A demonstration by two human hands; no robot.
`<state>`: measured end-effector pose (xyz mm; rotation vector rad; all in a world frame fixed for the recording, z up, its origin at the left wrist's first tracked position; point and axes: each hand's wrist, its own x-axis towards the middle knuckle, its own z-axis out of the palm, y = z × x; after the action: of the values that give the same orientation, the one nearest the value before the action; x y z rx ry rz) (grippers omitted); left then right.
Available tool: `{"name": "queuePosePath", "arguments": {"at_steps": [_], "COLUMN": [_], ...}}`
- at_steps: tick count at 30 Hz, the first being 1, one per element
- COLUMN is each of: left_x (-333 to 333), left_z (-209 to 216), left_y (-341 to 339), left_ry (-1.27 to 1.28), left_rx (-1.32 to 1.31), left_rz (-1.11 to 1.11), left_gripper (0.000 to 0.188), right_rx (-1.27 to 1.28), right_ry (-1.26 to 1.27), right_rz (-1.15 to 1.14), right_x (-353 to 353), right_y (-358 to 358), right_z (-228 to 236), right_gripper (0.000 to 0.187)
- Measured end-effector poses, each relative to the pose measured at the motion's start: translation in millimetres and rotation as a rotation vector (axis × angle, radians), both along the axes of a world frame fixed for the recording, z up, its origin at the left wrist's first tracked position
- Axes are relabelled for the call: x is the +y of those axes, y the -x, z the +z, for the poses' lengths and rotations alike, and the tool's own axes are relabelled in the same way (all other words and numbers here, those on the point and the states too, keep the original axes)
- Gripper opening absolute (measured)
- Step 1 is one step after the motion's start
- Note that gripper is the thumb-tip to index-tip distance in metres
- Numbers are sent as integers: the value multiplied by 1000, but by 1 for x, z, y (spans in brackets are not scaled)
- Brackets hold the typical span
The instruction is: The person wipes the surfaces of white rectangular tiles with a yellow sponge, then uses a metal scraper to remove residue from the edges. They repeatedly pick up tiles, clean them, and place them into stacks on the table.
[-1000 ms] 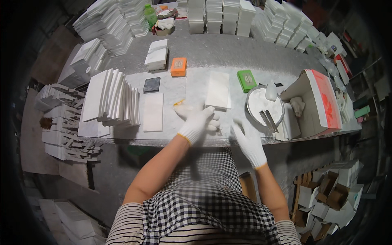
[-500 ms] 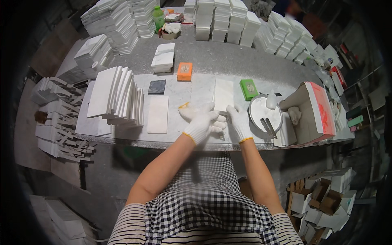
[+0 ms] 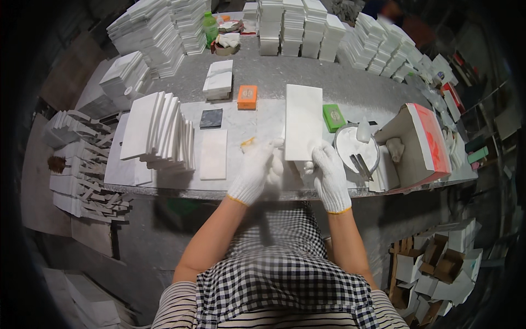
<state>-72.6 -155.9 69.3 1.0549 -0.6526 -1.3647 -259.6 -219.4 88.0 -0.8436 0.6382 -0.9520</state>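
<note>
A white rectangular tile [image 3: 303, 118] is raised off the bench. My right hand [image 3: 332, 178], in a white knit glove, grips its lower right corner with the thumb over the face. Left of the tile, my left hand [image 3: 253, 171] wears the same kind of glove. Motion smears its fingers, so what they hold, if anything, does not show. Another white tile [image 3: 213, 154] lies flat to the left of that hand. Just beyond the left hand is a small yellow-orange scrap [image 3: 248, 142]. A round bowl of white paste [image 3: 355, 147], with metal blades across its rim, stands right of my right hand.
Leaning tiles [image 3: 156, 129] stand on the left. A dark block [image 3: 211, 118], orange box [image 3: 247, 97] and green box [image 3: 333, 117] lie farther in. An open carton [image 3: 415, 145] stands at right. Tall tile stacks [image 3: 293, 27] line the back. Cardboard boxes [image 3: 438, 268] fill the lower right.
The white tile has come up off the bench, appearing larger, with my right hand on its corner. My left hand has drawn back left and toward me, away from my right hand.
</note>
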Motion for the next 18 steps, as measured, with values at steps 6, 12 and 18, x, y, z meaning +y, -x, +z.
{"name": "queuePosePath", "arguments": {"at_steps": [6, 12, 18], "left_x": [20, 48, 60], "left_z": [18, 34, 38], "left_y": [1, -7, -10], "left_ry": [233, 298, 305], "left_rx": [30, 137, 224], "left_rz": [166, 179, 182], "left_gripper": [55, 57, 54], "right_rx": [61, 165, 91], "right_ry": [-24, 114, 62], "right_rz": [125, 180, 220], "right_x": [48, 71, 79], "right_y": [-9, -21, -24], "right_z": [27, 33, 41], "right_gripper": [27, 30, 29]}}
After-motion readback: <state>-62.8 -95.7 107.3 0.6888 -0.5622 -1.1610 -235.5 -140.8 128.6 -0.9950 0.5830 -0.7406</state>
